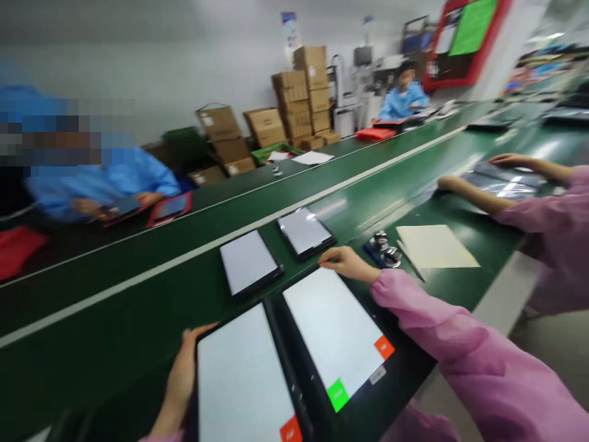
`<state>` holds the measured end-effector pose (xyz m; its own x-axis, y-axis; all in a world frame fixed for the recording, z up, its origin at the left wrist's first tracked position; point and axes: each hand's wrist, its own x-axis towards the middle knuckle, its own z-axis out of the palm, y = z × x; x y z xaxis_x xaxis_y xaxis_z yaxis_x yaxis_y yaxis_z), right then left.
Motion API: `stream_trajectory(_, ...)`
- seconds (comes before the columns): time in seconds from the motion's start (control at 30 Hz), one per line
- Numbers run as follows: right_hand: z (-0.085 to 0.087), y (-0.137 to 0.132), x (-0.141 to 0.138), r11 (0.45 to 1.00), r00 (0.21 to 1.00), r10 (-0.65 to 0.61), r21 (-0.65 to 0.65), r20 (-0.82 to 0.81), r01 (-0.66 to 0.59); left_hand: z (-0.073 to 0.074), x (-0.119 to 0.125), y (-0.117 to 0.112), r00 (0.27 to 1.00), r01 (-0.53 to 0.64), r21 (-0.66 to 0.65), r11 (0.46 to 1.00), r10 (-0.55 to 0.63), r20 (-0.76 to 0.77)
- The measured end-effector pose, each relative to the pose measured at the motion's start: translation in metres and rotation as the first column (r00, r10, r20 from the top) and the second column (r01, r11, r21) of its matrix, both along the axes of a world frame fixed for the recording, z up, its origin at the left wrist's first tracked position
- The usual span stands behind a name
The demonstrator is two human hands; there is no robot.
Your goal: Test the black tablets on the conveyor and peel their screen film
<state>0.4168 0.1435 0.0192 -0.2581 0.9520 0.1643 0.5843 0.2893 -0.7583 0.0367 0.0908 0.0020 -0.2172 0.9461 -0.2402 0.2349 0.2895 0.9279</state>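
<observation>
A tablet (239, 374) with a blank white lit screen and a red square at its lower corner is gripped along its left edge by my left hand (183, 365), the fingers passing behind it. Beside it lies another white-screened tablet (329, 331), with a green and a red square at its lower corners. At that tablet's top right corner, my right hand (348, 263) has its fingers closed on the frame. Two smaller-looking lit tablets lie farther off on the green belt: one on the left (248, 261), one on the right (306, 232).
Right of my hand are shiny metal round pieces on a blue base (384, 248), a pen (410, 259) and a pale paper sheet (437, 245). A co-worker's pink sleeves (547, 196) reach over a clear plastic-covered item. Across the line, people in blue (147, 172) work; cardboard boxes (294, 98) stand behind.
</observation>
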Motion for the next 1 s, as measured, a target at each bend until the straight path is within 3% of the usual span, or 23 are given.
stream_trajectory(0.1, -0.003, 0.004, 0.002, 0.998, 1.0, 0.015, 0.062, -0.013, -0.014, -0.001, 0.0, -0.012, 0.992, -0.064, 0.092, 0.994, 0.074, -0.107)
stream_trajectory(0.2, 0.007, -0.011, 0.009, 0.985, 1.0, -0.017, 0.171, -0.025, 0.021, 0.007, 0.006, -0.01, 0.973, -0.036, 0.164, 0.986, 0.072, -0.219)
stream_trajectory(0.3, 0.027, -0.051, 0.021, 0.966, 1.0, -0.01, 0.258, -0.029, 0.017, 0.025, -0.001, -0.022, 0.921, 0.021, 0.223, 0.975, 0.068, -0.384)
stream_trajectory(0.4, 0.041, -0.11, 0.023, 0.901, 0.977, 0.186, 0.379, 0.106, -0.212, 0.046, -0.015, -0.057, 0.845, 0.101, 0.287, 0.953, 0.07, -0.529)
stream_trajectory(0.43, 0.041, -0.13, 0.019, 0.852, 0.949, 0.257, 0.421, 0.183, -0.312, 0.052, -0.015, -0.073, 0.796, 0.202, 0.346, 0.916, 0.052, -0.603)
stream_trajectory(0.47, 0.038, -0.149, 0.013, 0.801, 0.918, 0.301, 0.455, 0.258, -0.39, 0.056, -0.012, -0.09, 0.73, 0.342, 0.407, 0.847, 0.034, -0.683)
stream_trajectory(0.57, 0.018, -0.19, -0.01, 0.696, 0.872, 0.296, 0.537, 0.39, -0.476, 0.061, 0.016, -0.137, 0.497, 0.732, 0.438, 0.521, 0.03, -0.867)
stream_trajectory(0.6, 0.011, -0.198, -0.017, 0.67, 0.87, 0.278, 0.567, 0.407, -0.48, 0.06, 0.03, -0.15, 0.454, 0.789, 0.41, 0.458, 0.016, -0.891)
stream_trajectory(0.67, 0.0, -0.203, -0.026, 0.638, 0.874, 0.246, 0.61, 0.418, -0.471, 0.057, 0.056, -0.166, 0.415, 0.84, 0.36, 0.405, -0.053, -0.908)
stream_trajectory(0.77, -0.003, -0.2, -0.029, 0.624, 0.88, 0.224, 0.631, 0.419, -0.46, 0.054, 0.081, -0.169, 0.416, 0.861, 0.338, 0.38, -0.144, -0.898)
stream_trajectory(0.9, 0.005, -0.197, -0.029, 0.609, 0.838, 0.226, 0.599, 0.497, -0.52, 0.057, 0.093, -0.146, 0.437, 0.867, 0.333, 0.37, -0.245, -0.865)
stream_trajectory(1.0, 0.007, -0.196, -0.033, 0.64, 0.812, 0.199, 0.555, 0.548, -0.531, 0.06, 0.104, -0.125, 0.378, 0.9, 0.285, 0.331, -0.261, -0.888)
